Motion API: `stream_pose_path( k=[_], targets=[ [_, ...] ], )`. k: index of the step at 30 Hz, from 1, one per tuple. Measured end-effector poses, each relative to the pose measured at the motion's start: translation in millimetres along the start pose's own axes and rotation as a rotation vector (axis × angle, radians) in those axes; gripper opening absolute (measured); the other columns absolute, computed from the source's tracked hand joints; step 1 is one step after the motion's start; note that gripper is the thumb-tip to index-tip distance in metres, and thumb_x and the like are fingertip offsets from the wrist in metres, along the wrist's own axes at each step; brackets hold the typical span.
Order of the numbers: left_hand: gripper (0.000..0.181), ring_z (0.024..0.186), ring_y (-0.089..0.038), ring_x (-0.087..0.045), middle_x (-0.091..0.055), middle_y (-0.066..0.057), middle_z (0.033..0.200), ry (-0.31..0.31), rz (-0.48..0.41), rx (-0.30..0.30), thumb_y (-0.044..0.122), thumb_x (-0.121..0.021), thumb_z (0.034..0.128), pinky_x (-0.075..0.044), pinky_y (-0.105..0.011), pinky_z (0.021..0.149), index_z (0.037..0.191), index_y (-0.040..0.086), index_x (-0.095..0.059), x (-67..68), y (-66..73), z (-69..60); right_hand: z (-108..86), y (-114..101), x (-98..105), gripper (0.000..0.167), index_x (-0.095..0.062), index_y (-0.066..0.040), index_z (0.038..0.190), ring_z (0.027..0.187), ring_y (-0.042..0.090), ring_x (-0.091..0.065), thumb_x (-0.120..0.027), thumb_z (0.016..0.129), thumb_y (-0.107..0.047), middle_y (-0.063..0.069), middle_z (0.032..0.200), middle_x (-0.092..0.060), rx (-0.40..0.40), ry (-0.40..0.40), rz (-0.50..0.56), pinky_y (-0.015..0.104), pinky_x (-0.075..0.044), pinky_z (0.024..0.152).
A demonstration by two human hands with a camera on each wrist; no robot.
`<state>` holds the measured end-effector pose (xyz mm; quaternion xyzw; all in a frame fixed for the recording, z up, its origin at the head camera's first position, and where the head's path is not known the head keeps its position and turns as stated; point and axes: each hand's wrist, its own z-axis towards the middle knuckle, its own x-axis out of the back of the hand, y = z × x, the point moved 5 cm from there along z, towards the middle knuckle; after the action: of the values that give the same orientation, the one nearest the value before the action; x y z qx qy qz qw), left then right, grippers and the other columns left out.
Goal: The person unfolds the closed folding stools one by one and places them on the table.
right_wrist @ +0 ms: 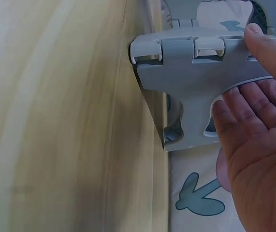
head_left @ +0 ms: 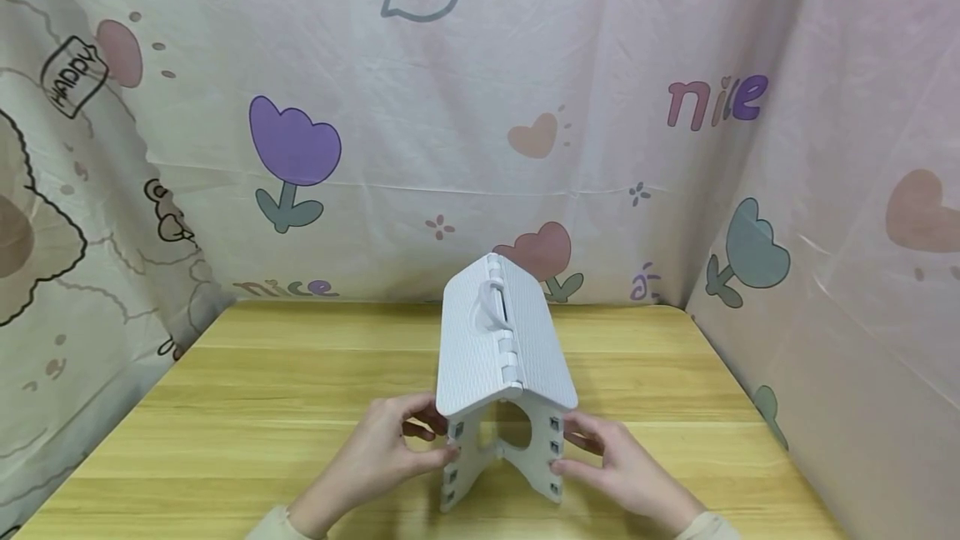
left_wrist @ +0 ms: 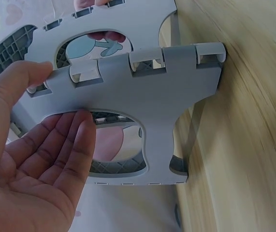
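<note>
Left hand [head_left: 386, 442] and right hand [head_left: 618, 465] grip opposite sides of the peaked stool [head_left: 472, 348] on the bench [head_left: 322, 357]; even pressure, thumbs [left_wrist: 35, 73] clear of hinges [left_wrist: 210, 49], seems advisable.

White folding stool [head_left: 512, 372], yellow wood-grain table [head_left: 315, 382], pale pink cloth [head_left: 420, 107] — purple, red and grey-green tulips [head_left: 294, 147]

A curtained-off nook, this, home or studio hard to call, with pale cloth [head_left: 450, 65] hanging round three sides of a wood-grain desk [head_left: 300, 377], all cheery tulips [head_left: 295, 147], hearts [head_left: 534, 137] and "nice" [head_left: 688, 104] lettering!
</note>
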<state>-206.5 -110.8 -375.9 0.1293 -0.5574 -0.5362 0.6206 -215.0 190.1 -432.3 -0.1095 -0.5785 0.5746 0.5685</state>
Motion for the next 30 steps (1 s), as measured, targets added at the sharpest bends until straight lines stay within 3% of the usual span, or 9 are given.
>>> stream_pose_path(
  k=[11, 14, 17, 20, 23, 27, 30],
  targets=[
    [0.024, 0.092, -0.014, -0.077, -0.077, 0.005, 0.096, -0.016, 0.002, 0.025, 0.024, -0.090, 0.0858, -0.067, -0.033, 0.083, 0.103, 0.019, -0.075, 3.1, -1.8, 0.3, -1.1, -5, 6, 0.047, -0.066, -0.007, 0.138, 0.134, 0.012, -0.064, -0.078, 0.100, -0.032, 0.007, 0.136, -0.075, -0.061, -0.020, -0.058, 0.021, -0.049, 0.113],
    [0.028, 0.096, -0.012, -0.075, -0.077, 0.005, 0.101, -0.033, 0.009, 0.037, 0.028, -0.090, 0.0865, -0.066, -0.032, 0.085, 0.107, 0.019, -0.075, 5.3, -2.5, 0.1, -1.8, -5, 12, 0.045, -0.067, -0.009, 0.137, 0.134, 0.013, -0.065, -0.079, 0.099, -0.032, 0.005, 0.136, -0.075, -0.071, -0.011, -0.103, 0.024, -0.051, 0.113],
    [0.033, 0.103, -0.013, -0.073, -0.077, 0.003, 0.111, -0.036, 0.036, 0.009, 0.026, -0.088, 0.0885, -0.065, -0.031, 0.088, 0.117, 0.017, -0.074, 11.9, -1.6, -1.2, -3.1, -8, 25, 0.040, -0.068, -0.009, 0.137, 0.130, 0.013, -0.068, -0.076, 0.101, -0.026, 0.007, 0.136, -0.075, -0.054, 0.035, -0.152, 0.030, -0.055, 0.112],
    [0.041, 0.113, -0.024, -0.073, -0.076, -0.005, 0.124, 0.007, 0.072, -0.030, 0.019, -0.083, 0.0929, -0.065, -0.037, 0.096, 0.130, 0.009, -0.070, 25.2, 0.8, -2.1, -3.3, -13, 43, 0.037, -0.066, -0.009, 0.141, 0.128, 0.010, -0.068, -0.069, 0.105, -0.018, 0.010, 0.138, -0.073, -0.029, 0.118, -0.193, 0.034, -0.058, 0.109],
    [0.047, 0.128, -0.035, -0.069, -0.070, -0.015, 0.140, 0.083, 0.105, -0.036, 0.018, -0.077, 0.0992, -0.060, -0.045, 0.105, 0.141, 0.003, -0.063, 41.6, 3.7, 2.6, 0.9, -22, 61, 0.040, -0.061, -0.012, 0.148, 0.133, 0.006, -0.064, -0.063, 0.108, -0.014, 0.009, 0.146, -0.069, 0.000, 0.213, -0.246, 0.024, -0.054, 0.110],
    [0.062, 0.146, -0.042, -0.055, -0.054, -0.018, 0.160, 0.155, 0.156, -0.044, 0.028, -0.074, 0.1028, -0.048, -0.052, 0.117, 0.155, 0.004, -0.051, 57.4, 10.7, 17.2, 14.7, -39, 77, 0.055, -0.047, -0.019, 0.162, 0.148, 0.022, -0.054, -0.060, 0.109, -0.013, 0.008, 0.162, -0.055, 0.041, 0.284, -0.296, 0.014, -0.038, 0.118],
    [0.076, 0.155, -0.040, -0.045, -0.041, -0.012, 0.172, 0.167, 0.240, -0.065, 0.036, -0.073, 0.1018, -0.041, -0.059, 0.123, 0.165, 0.011, -0.039, 61.7, 18.1, 29.5, 28.5, -53, 80, 0.066, -0.033, -0.027, 0.169, 0.155, 0.038, -0.045, -0.060, 0.109, -0.021, 0.007, 0.172, -0.042, 0.041, 0.285, -0.348, 0.037, -0.040, 0.126]
  ],
)
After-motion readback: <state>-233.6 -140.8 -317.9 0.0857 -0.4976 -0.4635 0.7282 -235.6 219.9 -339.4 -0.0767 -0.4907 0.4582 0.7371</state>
